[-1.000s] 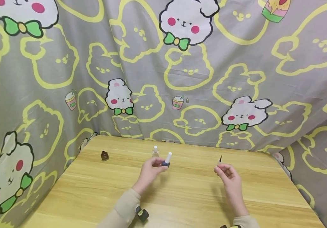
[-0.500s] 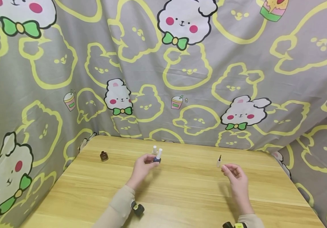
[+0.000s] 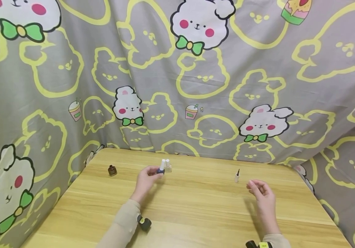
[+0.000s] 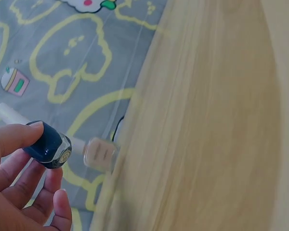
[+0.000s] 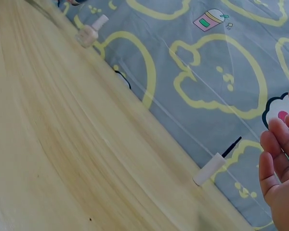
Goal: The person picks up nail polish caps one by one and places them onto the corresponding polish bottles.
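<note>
My left hand (image 3: 144,181) pinches a dark blue nail polish bottle (image 4: 47,146) with a white cap, above the table. Its thumb lies on the bottle's side in the left wrist view. Just beyond stands a pale pink nail polish bottle (image 3: 168,168), white-capped and upright. Farther left is a brown nail polish bottle (image 3: 112,171) without a cap. A white cap (image 5: 209,169) stands upside down on the table at the right, its dark brush (image 5: 232,147) pointing up. My right hand (image 3: 264,194), holding nothing, hovers apart from that cap, fingers loosely bent.
The wooden table (image 3: 196,206) runs back to a grey curtain (image 3: 162,79) printed with yellow outlines and white rabbits. More curtain hangs along both sides. A black wrist device (image 3: 144,223) is strapped at the left sleeve, another (image 3: 258,244) at the right.
The right hand has let go of the white cap, leaving it brush-up on the table, and moved right. The left hand has carried the blue bottle leftward, past the pale pink one.
</note>
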Tool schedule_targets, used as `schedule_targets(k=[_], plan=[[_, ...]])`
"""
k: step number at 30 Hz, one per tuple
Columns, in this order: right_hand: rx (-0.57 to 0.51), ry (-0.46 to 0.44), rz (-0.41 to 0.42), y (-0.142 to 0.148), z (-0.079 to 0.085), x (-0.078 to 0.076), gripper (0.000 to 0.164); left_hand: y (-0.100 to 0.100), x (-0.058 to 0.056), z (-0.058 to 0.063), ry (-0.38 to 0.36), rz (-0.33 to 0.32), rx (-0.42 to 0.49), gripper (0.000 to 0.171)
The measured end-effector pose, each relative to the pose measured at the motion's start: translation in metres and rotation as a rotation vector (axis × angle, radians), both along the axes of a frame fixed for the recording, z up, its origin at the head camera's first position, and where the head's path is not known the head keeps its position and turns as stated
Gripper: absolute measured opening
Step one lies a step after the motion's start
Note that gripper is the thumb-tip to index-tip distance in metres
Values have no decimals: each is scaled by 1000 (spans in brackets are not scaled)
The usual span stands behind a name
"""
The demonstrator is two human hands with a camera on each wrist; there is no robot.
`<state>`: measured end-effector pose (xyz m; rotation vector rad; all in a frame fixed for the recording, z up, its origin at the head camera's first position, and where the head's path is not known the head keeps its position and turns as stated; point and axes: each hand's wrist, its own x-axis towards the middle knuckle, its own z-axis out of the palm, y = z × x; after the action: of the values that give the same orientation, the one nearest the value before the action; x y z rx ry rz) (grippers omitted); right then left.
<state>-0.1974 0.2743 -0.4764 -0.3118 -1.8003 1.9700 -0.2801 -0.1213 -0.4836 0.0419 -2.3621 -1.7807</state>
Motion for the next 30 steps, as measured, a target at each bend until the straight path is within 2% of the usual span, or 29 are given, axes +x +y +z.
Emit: schedule_targets(k=[6, 15, 23, 30], plan=[[1, -14, -14, 2, -4, -2, 14, -9, -5, 0, -15, 30, 35, 29], [10, -35, -6, 3, -7, -5, 13, -19, -15, 0, -51, 32, 54, 30], [19, -9, 16, -2, -8, -12, 15, -30, -29, -1, -54, 23, 15, 32], [64, -55, -10, -4, -9, -22, 29, -38, -41, -1, -63, -15, -51, 31]])
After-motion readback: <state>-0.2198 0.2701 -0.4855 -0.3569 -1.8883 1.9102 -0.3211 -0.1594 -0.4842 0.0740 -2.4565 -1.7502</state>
